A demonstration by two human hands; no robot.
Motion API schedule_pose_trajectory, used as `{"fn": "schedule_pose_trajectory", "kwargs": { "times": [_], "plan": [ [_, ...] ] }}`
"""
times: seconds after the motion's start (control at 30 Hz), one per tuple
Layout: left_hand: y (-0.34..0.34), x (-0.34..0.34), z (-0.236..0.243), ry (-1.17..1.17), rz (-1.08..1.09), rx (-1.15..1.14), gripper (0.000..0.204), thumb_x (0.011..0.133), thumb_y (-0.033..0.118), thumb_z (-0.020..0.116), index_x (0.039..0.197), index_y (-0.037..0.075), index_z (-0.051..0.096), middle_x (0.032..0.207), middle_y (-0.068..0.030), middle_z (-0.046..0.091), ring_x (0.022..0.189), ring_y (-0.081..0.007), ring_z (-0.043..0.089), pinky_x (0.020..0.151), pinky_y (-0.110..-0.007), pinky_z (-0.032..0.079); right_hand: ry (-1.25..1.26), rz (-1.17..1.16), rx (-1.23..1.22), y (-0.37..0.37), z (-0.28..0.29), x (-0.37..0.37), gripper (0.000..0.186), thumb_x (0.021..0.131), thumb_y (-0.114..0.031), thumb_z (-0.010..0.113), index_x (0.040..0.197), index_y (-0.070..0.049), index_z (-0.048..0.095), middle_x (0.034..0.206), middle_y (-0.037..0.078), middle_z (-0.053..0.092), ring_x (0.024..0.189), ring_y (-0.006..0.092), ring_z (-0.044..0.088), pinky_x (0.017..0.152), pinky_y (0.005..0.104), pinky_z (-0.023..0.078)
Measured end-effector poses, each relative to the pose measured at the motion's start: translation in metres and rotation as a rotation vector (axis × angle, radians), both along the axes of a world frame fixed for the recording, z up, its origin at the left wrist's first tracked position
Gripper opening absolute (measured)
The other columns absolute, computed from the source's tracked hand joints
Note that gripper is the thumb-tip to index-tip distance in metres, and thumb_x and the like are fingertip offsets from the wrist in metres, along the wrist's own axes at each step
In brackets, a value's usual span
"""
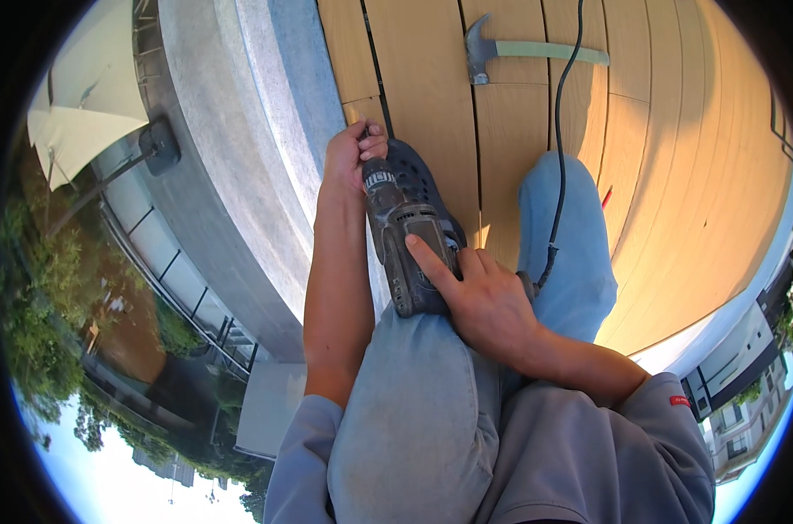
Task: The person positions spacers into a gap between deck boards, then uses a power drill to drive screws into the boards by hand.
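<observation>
My left hand is closed at the nose of a black corded power drill, its fingertips pinched on a small dark piece at the tip, too small and covered to identify. My right hand wraps the drill's rear and handle, index finger stretched along the body. The drill lies angled above my bent knee, beside a dark perforated clog on my foot. The tip is by the edge of the wooden deck boards, where a pale stone ledge runs along the left.
A hammer with a pale green handle lies on the boards ahead. A black power cord crosses the deck past my right leg, near a small red pencil-like object. Beyond the ledge are railings, trees and a white canopy.
</observation>
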State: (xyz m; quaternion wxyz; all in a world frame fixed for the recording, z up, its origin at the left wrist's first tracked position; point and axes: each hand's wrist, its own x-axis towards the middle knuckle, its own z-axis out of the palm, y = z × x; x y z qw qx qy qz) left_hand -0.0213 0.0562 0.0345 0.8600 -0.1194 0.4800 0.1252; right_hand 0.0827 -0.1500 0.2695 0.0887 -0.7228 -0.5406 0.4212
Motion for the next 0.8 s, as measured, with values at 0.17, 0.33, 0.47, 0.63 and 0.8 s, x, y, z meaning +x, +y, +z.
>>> {"fn": "schedule_pose_trajectory", "kwargs": {
  "times": [0.17, 0.33, 0.47, 0.63, 0.8],
  "plan": [
    [0.0050, -0.0014, -0.0005, -0.030, -0.020, 0.035, 0.025, 0.109, 0.013, 0.042, 0.092, -0.004, 0.049, 0.080, -0.0094, 0.052, 0.050, -0.0082, 0.038, 0.041, -0.022, 0.034, 0.006, 0.004, 0.020, 0.0011, -0.0052, 0.0007, 0.080, 0.086, -0.007, 0.060, 0.159, -0.025, 0.033, 0.085, 0.015, 0.053, 0.077, 0.0320, 0.060, 0.069, 0.0441, 0.054],
    [0.0065, -0.0044, -0.0026, -0.055, -0.038, 0.058, 0.026, 0.109, 0.014, 0.042, 0.091, -0.003, 0.049, 0.080, -0.0095, 0.052, 0.050, -0.0083, 0.038, 0.041, -0.022, 0.034, -0.012, 0.033, 0.009, 0.0014, -0.0066, -0.0008, 0.080, 0.086, -0.007, 0.059, 0.159, -0.025, 0.032, 0.085, 0.015, 0.053, 0.077, 0.0321, 0.061, 0.068, 0.0445, 0.054],
    [0.0071, -0.0027, -0.0016, -0.048, -0.033, 0.054, 0.025, 0.109, 0.014, 0.042, 0.092, -0.003, 0.049, 0.080, -0.0090, 0.052, 0.050, -0.0082, 0.038, 0.041, -0.022, 0.034, -0.009, 0.026, 0.001, 0.0039, -0.0050, 0.0000, 0.080, 0.086, -0.007, 0.059, 0.159, -0.025, 0.032, 0.085, 0.015, 0.053, 0.076, 0.0325, 0.061, 0.067, 0.0450, 0.054],
    [0.0089, -0.0011, -0.0017, -0.082, -0.009, 0.004, 0.021, 0.108, 0.012, 0.043, 0.093, -0.002, 0.049, 0.080, -0.0078, 0.051, 0.050, -0.0081, 0.038, 0.041, -0.023, 0.033, 0.004, 0.003, -0.004, 0.0068, -0.0044, -0.0005, 0.080, 0.085, -0.006, 0.060, 0.159, -0.024, 0.033, 0.084, 0.015, 0.053, 0.076, 0.0325, 0.060, 0.066, 0.0446, 0.054],
    [0.0089, -0.0034, -0.0066, -0.103, 0.002, 0.007, 0.018, 0.108, 0.011, 0.043, 0.095, -0.001, 0.048, 0.081, -0.0071, 0.051, 0.050, -0.0081, 0.037, 0.040, -0.023, 0.032, 0.002, -0.027, 0.021, 0.0026, -0.0094, -0.0036, 0.080, 0.084, -0.007, 0.061, 0.158, -0.024, 0.035, 0.083, 0.015, 0.052, 0.073, 0.0317, 0.060, 0.065, 0.0437, 0.054]
  ]
}}
